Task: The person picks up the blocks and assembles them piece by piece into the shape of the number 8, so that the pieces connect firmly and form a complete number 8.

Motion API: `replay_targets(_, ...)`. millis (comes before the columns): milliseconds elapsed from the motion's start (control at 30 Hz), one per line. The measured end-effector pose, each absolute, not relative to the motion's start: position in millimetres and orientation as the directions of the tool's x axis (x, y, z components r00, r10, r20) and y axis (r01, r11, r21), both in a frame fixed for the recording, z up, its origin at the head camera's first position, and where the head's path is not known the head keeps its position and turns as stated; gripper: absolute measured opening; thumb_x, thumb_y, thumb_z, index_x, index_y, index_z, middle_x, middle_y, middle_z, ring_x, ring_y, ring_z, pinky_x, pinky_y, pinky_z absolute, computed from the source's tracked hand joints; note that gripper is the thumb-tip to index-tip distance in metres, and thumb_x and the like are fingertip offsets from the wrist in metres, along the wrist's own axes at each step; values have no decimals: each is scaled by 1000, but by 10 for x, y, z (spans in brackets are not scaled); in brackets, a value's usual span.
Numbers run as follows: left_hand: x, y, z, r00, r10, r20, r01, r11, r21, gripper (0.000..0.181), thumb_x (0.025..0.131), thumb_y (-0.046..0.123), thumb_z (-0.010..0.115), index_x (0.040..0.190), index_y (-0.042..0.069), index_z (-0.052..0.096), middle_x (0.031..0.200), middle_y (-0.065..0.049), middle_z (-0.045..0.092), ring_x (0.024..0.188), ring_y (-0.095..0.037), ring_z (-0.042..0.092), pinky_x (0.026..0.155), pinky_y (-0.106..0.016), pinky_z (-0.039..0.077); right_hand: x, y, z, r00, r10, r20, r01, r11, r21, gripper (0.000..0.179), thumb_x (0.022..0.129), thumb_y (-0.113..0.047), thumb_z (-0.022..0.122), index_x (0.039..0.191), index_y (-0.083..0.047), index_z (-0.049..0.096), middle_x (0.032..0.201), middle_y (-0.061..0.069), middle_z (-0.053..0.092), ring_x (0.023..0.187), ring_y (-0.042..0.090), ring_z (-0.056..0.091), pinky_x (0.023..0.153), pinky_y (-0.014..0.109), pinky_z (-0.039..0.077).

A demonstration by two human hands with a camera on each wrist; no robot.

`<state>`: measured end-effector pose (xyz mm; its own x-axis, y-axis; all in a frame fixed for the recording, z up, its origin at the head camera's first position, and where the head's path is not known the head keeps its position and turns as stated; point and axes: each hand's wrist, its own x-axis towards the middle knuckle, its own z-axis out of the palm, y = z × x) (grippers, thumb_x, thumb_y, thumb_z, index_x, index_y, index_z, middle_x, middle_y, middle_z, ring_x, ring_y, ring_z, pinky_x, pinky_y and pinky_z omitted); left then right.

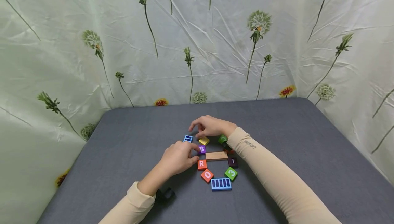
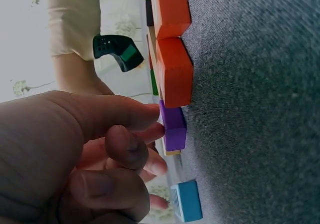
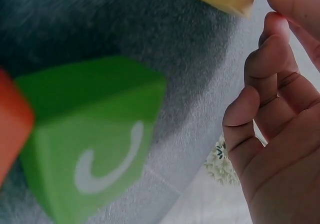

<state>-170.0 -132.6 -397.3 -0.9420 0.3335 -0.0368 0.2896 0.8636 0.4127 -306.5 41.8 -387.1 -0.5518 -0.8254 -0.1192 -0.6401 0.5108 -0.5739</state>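
My left hand (image 1: pixel 179 157) is at the left side of a ring of blocks. Its thumb and index fingertips lie against or very near the purple block marked 8 (image 1: pixel 201 149), seen also in the left wrist view as a purple side (image 2: pixel 173 129). The orange R block (image 1: pixel 201 164) sits just below it. My right hand (image 1: pixel 212 126) hovers over the far end with loosely bent fingers, holding nothing. Close to its fingertips lies a yellow block (image 1: pixel 204 141), with a gap between them in the right wrist view. A green block (image 3: pixel 95 144) sits under the right wrist.
A plain wooden plank (image 1: pixel 217 156) spans the ring. Around it lie an orange 0 block (image 1: pixel 207 175), a green 3 block (image 1: pixel 231 173), a dark block (image 1: pixel 233 162) and a blue striped block (image 1: pixel 221 184). Another blue striped block (image 1: pixel 188 138) stands beyond my left hand.
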Motion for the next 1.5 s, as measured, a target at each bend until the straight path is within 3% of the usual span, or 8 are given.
replay_targets(533, -1692, -1347, -3976, -937, 348, -18, 309, 853, 421, 19, 96, 23, 81, 113, 15, 80, 61, 7, 54, 51, -7, 45, 48, -26, 33, -3027, 185, -3913, -512, -842, -170, -653, 510, -560, 33, 103, -11, 73, 136, -12, 72, 76, -4, 56, 66, 5, 47, 64, 19, 40)
replay_targets(1200, -1696, -1360, -3978, -938, 347, -5, 314, 853, 417, 19, 95, 25, 82, 112, 16, 80, 62, 7, 54, 53, -8, 47, 49, -27, 34, -3022, 156, -3885, -514, -845, -149, -690, 511, -514, 26, 100, -16, 77, 125, -10, 74, 82, -2, 61, 70, 5, 49, 66, 19, 41)
replay_targets(1500, -1693, -1358, -3965, -940, 342, -8, 308, 855, 417, 20, 94, 25, 82, 112, 16, 81, 63, 7, 55, 54, -9, 48, 50, -27, 35, -3060, 194, -3899, -554, -817, -159, -648, 544, -533, 24, 101, -16, 77, 124, -12, 74, 82, -1, 60, 69, 7, 50, 66, 20, 42)
